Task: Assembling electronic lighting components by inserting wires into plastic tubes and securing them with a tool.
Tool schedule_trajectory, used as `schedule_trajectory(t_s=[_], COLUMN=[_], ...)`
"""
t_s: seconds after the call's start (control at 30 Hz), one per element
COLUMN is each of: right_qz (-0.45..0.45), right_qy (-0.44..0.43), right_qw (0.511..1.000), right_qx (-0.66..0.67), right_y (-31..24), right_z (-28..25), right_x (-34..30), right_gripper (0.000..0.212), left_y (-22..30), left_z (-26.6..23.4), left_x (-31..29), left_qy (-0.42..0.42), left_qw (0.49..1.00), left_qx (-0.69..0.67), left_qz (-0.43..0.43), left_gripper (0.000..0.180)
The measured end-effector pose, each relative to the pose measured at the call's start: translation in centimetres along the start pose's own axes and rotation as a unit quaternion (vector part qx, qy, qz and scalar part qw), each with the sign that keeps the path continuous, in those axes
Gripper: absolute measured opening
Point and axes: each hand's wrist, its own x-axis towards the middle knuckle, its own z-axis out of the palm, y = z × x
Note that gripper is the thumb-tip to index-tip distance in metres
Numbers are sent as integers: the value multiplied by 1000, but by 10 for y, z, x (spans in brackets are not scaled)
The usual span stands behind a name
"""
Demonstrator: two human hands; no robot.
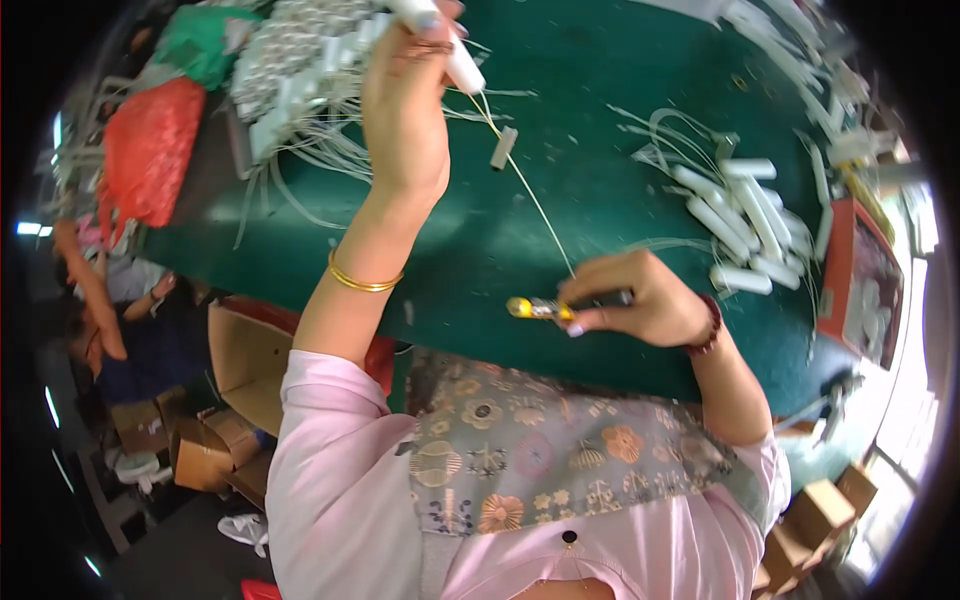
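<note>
My left hand (408, 120) is raised over the far part of the green table, closed round a white plastic tube (463, 68). From the tube's lower end a thin pale cord (535, 200) runs down to my right hand (637, 297). Partway along the cord sits a small grey block (504, 148). The fingers of my right hand are closed on a small yellow and dark hand tool (537, 308), whose exact kind I cannot make out. The cord's end disappears at those fingers, so whether they pinch it is hidden.
White tubes with cords (735, 215) lie piled at the right, beside a red box (862, 285). At the far left is a large stack of white tubes (300, 60), with a red bag (152, 150) and a green bag (205, 42). Another person's arm (90, 290) shows beyond the table's left edge.
</note>
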Motion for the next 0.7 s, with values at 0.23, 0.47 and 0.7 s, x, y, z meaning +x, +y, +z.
schedule_trajectory(t_s=[0.23, 0.47, 0.7], right_qz=[-8, 10, -54], right_qy=[-39, -35, -26], right_qw=[996, 996, 997], right_qx=[81, 85, 37], right_y=[8, 6, 5], right_z=[21, 8, -3], right_x=[8, 9, 1], right_gripper=[30, 29, 29], left_y=[4, -25, -89], left_z=[-120, -162, -122], left_x=[82, 180, 190], left_qy=[-25, -22, 23], left_qw=[972, 897, 744], left_qx=[199, 423, 629], left_qz=[-125, -126, 223], left_gripper=[33, 36, 47])
